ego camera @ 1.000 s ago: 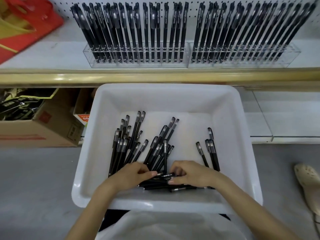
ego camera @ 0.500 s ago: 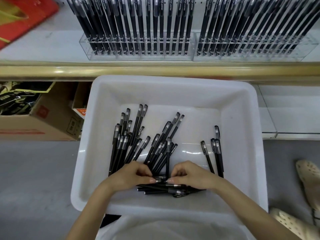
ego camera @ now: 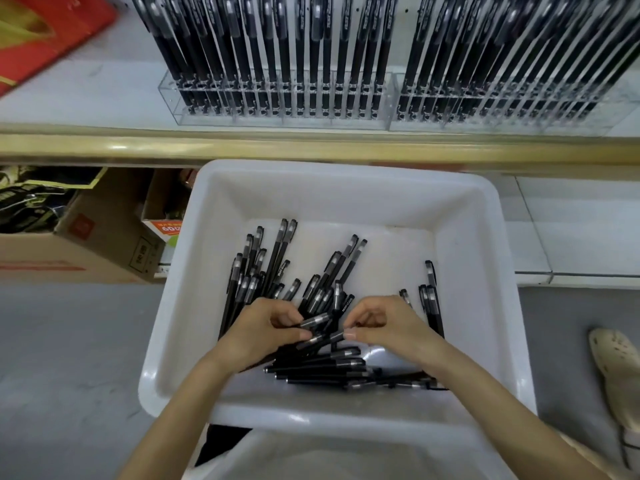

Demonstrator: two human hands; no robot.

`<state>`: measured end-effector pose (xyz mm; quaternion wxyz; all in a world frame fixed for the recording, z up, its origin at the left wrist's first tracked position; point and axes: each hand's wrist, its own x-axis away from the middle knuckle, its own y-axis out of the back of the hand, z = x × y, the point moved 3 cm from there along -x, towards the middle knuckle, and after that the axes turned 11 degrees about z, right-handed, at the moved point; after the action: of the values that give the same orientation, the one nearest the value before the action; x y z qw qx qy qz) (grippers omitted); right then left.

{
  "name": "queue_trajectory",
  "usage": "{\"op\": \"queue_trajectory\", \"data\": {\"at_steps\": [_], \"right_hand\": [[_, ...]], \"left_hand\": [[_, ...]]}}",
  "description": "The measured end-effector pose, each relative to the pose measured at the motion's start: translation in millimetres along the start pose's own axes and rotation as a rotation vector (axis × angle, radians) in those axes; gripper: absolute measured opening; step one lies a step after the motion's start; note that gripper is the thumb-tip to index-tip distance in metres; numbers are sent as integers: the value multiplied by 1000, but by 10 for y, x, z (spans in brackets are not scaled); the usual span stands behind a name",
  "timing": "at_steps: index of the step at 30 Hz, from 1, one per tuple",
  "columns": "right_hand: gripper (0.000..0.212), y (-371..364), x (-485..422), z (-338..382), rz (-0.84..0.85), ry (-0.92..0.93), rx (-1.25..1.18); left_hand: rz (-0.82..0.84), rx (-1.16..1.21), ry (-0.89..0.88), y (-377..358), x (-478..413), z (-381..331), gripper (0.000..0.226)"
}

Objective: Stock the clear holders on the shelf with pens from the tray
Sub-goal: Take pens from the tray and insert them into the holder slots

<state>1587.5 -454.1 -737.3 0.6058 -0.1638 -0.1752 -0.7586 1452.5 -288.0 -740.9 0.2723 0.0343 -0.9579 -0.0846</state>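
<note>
A white plastic tray (ego camera: pixel 485 237) sits below the shelf and holds several loose black pens (ego camera: pixel 277 258). Both my hands are inside it near the front. My left hand (ego camera: pixel 263 334) curls around a small bundle of black pens (ego camera: pixel 317 329) that lie sideways. My right hand (ego camera: pixel 384 327) pinches the cap end of one pen in that bundle. More pens lie stacked sideways just under my hands. On the shelf above, two clear holders (ego camera: pixel 277 114) (ego camera: pixel 502 116) stand side by side, both packed with upright black pens.
A gold rail (ego camera: pixel 311 147) edges the shelf just above the tray. Cardboard boxes (ego camera: pixel 86 244) stand at the left under the shelf. A red package (ego camera: pixel 41 32) lies on the shelf's left. A light shoe (ego camera: pixel 613 362) is on the grey floor at right.
My head has moved closer, so the shelf and tray look larger. Both hands have lifted a little from the sideways pile, and the bundle between them is raised and tilted.
</note>
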Motion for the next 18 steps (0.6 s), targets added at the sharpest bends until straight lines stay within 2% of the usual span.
{"op": "queue_trajectory", "data": {"at_steps": [4, 7, 9, 12, 14, 16, 18], "right_hand": [[7, 138, 90, 190, -46, 57, -175], [16, 246, 162, 359, -2, 105, -254], [14, 331, 202, 460, 27, 130, -298], [7, 517, 259, 625, -20, 192, -307], [17, 699, 294, 753, -90, 250, -315], [22, 902, 343, 908, -151, 297, -298], [21, 1115, 400, 1072, -195, 337, -251]], "left_hand": [[-39, 195, -52, 11, -53, -227, 6], [-83, 233, -112, 12, -121, -450, 13], [-79, 224, -154, 7, -183, -635, 14], [-75, 145, -206, 36, -269, -938, 13], [-73, 29, -248, 107, -333, -1191, 18], [-93, -84, -286, 198, -401, -1475, 34], [-123, -183, -343, 275, -471, -1787, 32]]}}
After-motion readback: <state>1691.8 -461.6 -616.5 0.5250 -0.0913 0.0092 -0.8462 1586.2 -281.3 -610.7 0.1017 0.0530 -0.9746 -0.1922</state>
